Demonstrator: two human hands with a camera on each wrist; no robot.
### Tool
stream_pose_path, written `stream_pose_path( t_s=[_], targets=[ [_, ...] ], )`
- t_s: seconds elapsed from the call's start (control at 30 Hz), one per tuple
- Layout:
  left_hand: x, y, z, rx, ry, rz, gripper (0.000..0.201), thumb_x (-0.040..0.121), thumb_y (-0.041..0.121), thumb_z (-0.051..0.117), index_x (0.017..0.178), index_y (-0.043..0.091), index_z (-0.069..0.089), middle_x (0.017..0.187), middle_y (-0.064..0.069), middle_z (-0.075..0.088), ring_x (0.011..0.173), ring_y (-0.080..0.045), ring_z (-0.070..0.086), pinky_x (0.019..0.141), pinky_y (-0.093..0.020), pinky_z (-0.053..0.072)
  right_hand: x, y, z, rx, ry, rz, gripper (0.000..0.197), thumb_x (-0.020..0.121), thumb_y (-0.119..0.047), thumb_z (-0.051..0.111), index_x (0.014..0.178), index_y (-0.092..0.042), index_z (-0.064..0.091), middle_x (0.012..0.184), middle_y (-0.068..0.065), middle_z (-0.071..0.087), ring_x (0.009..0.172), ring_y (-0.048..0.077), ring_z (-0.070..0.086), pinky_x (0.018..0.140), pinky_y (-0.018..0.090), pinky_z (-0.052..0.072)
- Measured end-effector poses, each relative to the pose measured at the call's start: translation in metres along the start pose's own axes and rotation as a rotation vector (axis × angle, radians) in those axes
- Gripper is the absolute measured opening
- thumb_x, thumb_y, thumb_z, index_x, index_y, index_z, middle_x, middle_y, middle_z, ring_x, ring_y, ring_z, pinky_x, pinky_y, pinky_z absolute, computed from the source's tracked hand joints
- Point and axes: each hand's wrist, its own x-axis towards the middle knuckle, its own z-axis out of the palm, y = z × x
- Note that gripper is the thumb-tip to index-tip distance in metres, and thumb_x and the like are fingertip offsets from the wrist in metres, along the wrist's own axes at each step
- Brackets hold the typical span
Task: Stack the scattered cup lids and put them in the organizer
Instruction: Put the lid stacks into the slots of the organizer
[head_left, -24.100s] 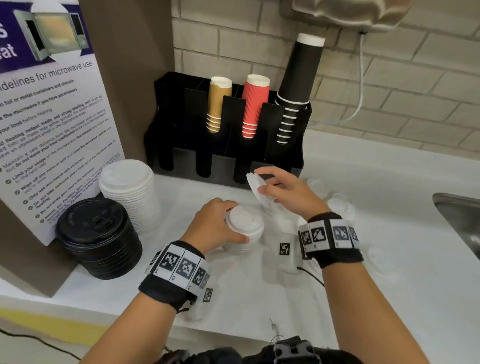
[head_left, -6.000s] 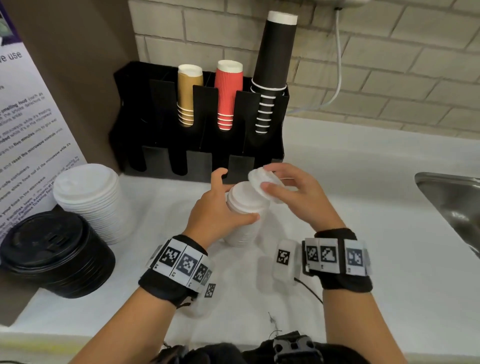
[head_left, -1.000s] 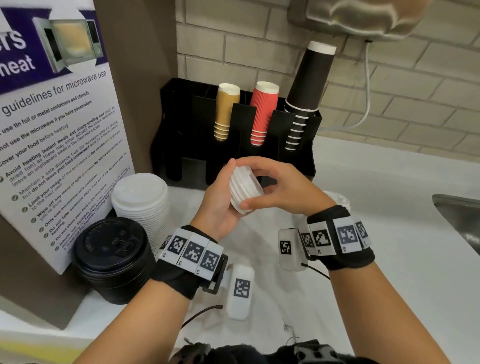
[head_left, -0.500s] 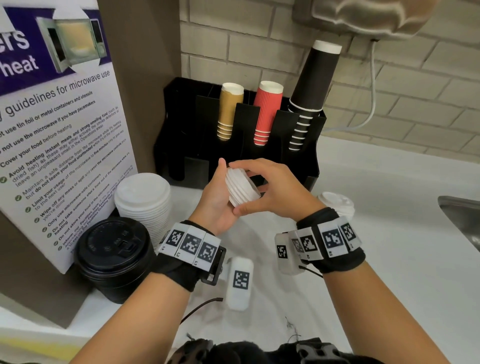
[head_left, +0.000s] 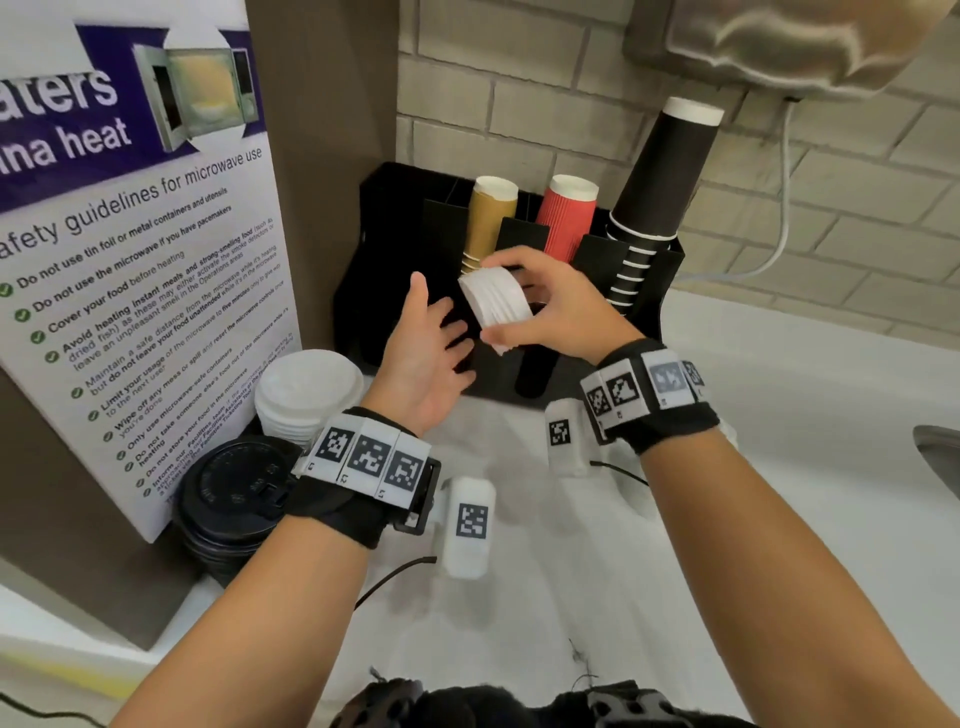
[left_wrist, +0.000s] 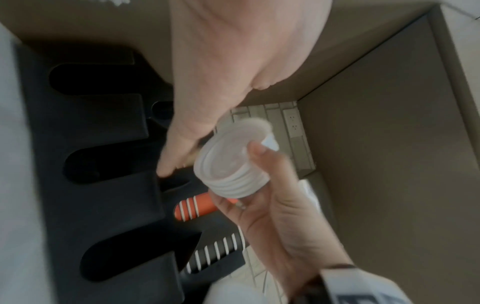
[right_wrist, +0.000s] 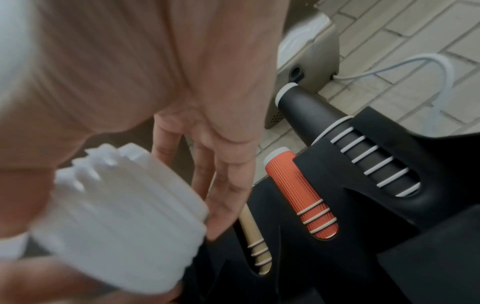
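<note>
At the far left of the worktop (head_left: 779, 519), against the poster (head_left: 130, 260), a pile of black lids (head_left: 234, 493) sits just in front of a pile of white lids (head_left: 306, 389). My left hand (head_left: 421, 358) hangs beside them with its grip released, fingers straight, holding nothing. Just right of it, my right hand (head_left: 561, 306) has its grip closed round the stack of white lids (head_left: 496, 301), tilted in the air in front of the black organizer (head_left: 395, 249). Gold cups (head_left: 491, 218), red cups (head_left: 569, 213) and black cups (head_left: 660, 182) stand in its right slots.
</note>
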Motion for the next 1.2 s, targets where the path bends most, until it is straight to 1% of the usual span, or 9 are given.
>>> stream_pose_path(
  t_s=[0.13,0.3,0.43,0.6,0.8,0.9,1.03,1.13,1.2],
  targets=[
    [-0.007,0.017,-0.009,-0.043,0.136,0.155,0.055,0.101,0.052,0.031,0.142,0.018,0.044,0.151,-0.011,0.037,0.136,-0.03,0.039,0.107,-0.044,0.035,0.041,0.021,0.009,-0.121,0.144,0.057,0.071,0.066,-0.02,0.087,0.127,-0.016,0.051,0.118,0.004,0.058,0.109,0.02,0.057,0.092,0.03,0.05],
    [-0.014,0.027,-0.024,-0.044,0.201,0.237,0.038,0.102,0.042,0.039,0.119,0.016,0.06,0.126,-0.007,0.052,0.112,-0.025,0.057,0.086,-0.032,0.049,0.066,0.04,0.051,-0.633,0.061,0.123,0.082,0.065,-0.031,0.083,0.129,-0.013,0.036,0.118,0.011,0.057,0.109,0.031,0.052,0.089,0.044,0.04],
    [-0.018,0.025,-0.03,-0.015,0.208,0.235,0.024,0.098,0.033,0.047,0.104,0.017,0.063,0.099,-0.001,0.058,0.091,-0.019,0.061,0.084,-0.03,0.05,0.076,0.049,0.08,-0.98,-0.075,0.159,0.081,0.068,-0.033,0.08,0.131,-0.009,0.034,0.126,0.01,0.055,0.119,0.03,0.047,0.096,0.044,0.034],
    [-0.022,0.019,-0.033,0.02,0.207,0.23,0.02,0.097,0.028,0.047,0.102,0.019,0.064,0.092,0.002,0.06,0.079,-0.015,0.06,0.075,-0.027,0.049,0.087,0.057,0.104,-1.15,-0.254,0.23,0.071,0.075,-0.033,0.075,0.133,-0.01,0.039,0.127,0.008,0.056,0.124,0.028,0.045,0.102,0.043,0.032],
    [-0.025,0.018,-0.035,0.028,0.212,0.239,0.02,0.098,0.026,0.047,0.101,0.018,0.065,0.09,0.002,0.061,0.076,-0.014,0.059,0.074,-0.027,0.048,0.095,0.066,0.111,-1.138,-0.351,0.25,0.066,0.083,-0.029,0.067,0.141,-0.013,0.037,0.128,0.006,0.056,0.121,0.027,0.05,0.089,0.039,0.039],
    [-0.025,0.018,-0.036,0.028,0.213,0.245,0.02,0.097,0.025,0.047,0.102,0.018,0.065,0.09,0.002,0.061,0.076,-0.014,0.059,0.073,-0.027,0.048,0.095,0.065,0.106,-1.09,-0.414,0.232,0.052,0.081,-0.031,0.069,0.128,-0.014,0.053,0.118,0.005,0.061,0.106,0.028,0.06,0.069,0.033,0.042],
    [-0.025,0.016,-0.035,0.02,0.203,0.24,0.019,0.097,0.026,0.048,0.101,0.019,0.065,0.09,0.003,0.061,0.076,-0.014,0.06,0.072,-0.026,0.049,0.088,0.05,0.093,-0.956,-0.492,0.254,0.028,0.082,-0.025,0.067,0.105,-0.01,0.065,0.098,0.005,0.065,0.085,0.025,0.061,0.068,0.031,0.05],
    [-0.024,0.014,-0.034,0.019,0.184,0.237,0.019,0.097,0.027,0.049,0.1,0.02,0.066,0.09,0.003,0.063,0.076,-0.013,0.061,0.072,-0.026,0.05,0.073,0.035,0.056,-0.601,-0.244,0.204,0.036,0.088,-0.011,0.059,0.123,-0.008,0.06,0.124,0.014,0.06,0.11,0.029,0.058,0.095,0.036,0.049],
    [-0.023,0.011,-0.032,0.025,0.17,0.228,0.019,0.097,0.027,0.049,0.101,0.02,0.067,0.091,0.003,0.063,0.076,-0.013,0.062,0.072,-0.027,0.05,0.049,0.027,0.019,-0.359,-0.016,0.185,0.037,0.091,-0.004,0.05,0.127,-0.006,0.057,0.126,0.016,0.059,0.115,0.028,0.056,0.099,0.032,0.044]
  ],
)
